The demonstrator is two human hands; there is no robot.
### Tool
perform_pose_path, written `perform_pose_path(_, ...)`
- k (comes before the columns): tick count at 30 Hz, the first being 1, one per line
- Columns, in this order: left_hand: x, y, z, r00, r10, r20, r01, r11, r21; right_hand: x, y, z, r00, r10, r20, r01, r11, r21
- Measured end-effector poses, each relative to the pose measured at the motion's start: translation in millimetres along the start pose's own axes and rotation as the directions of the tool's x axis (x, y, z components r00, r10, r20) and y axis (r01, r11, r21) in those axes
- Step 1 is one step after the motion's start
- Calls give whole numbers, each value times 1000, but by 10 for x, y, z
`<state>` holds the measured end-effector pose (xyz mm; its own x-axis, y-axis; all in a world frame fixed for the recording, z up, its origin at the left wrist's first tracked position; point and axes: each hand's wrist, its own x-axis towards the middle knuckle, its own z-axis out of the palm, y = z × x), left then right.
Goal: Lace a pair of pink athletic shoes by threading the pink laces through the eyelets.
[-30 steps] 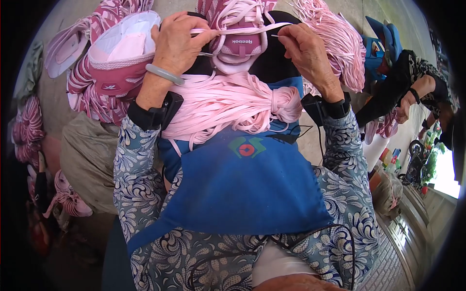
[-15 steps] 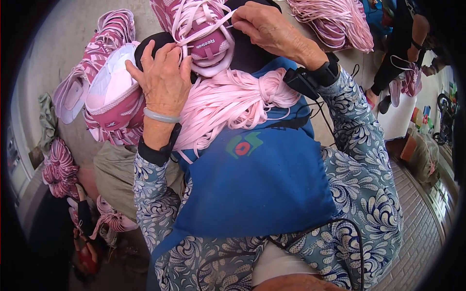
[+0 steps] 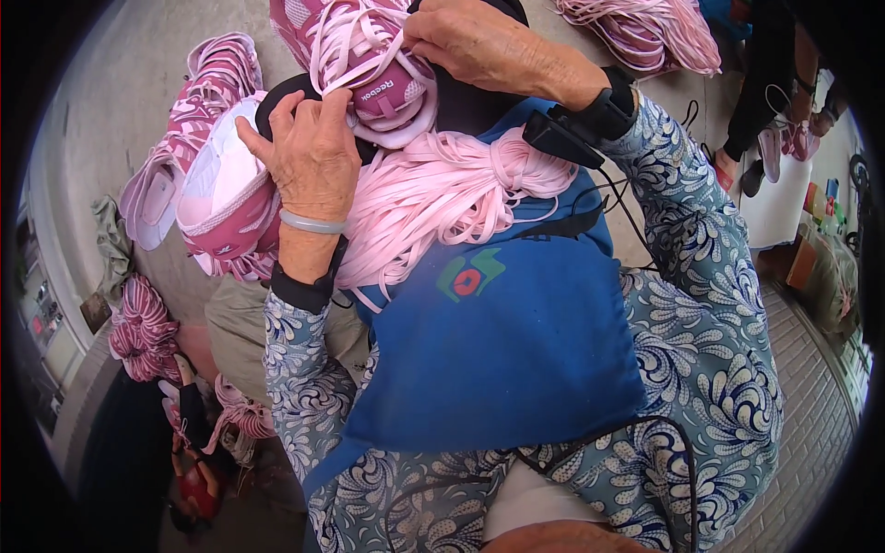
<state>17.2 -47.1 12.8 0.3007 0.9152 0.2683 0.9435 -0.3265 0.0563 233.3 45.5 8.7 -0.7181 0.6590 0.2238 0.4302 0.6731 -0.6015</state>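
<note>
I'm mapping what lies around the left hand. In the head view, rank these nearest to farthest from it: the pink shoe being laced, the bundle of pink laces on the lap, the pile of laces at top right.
1. The pink shoe, touching the left hand at its upper right.
2. The bundle of pink laces, just right of the wrist.
3. The pile of laces, far off at top right.

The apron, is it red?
No, the apron is blue, with only a small red and green patch near its top, just below the bundle of pink laces.
</note>
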Motion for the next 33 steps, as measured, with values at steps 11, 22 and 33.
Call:
perform_pose_path(11, 211, 313, -119, 971, 174, -165, -238, 794, -559, -151, -74, 3, 996, 9, -89, -19, 994, -107)
perform_pose_path(22, 343, 400, 214, 940, -271, 209, 337, 634, -696, -79, -114, 33, 972, 38, -230, -21, 997, 77)
perform_pose_path(33, 430, 385, 205, 973, -213, 84, 221, 777, -590, -197, -259, 57, 910, -199, -364, 117, 965, -236)
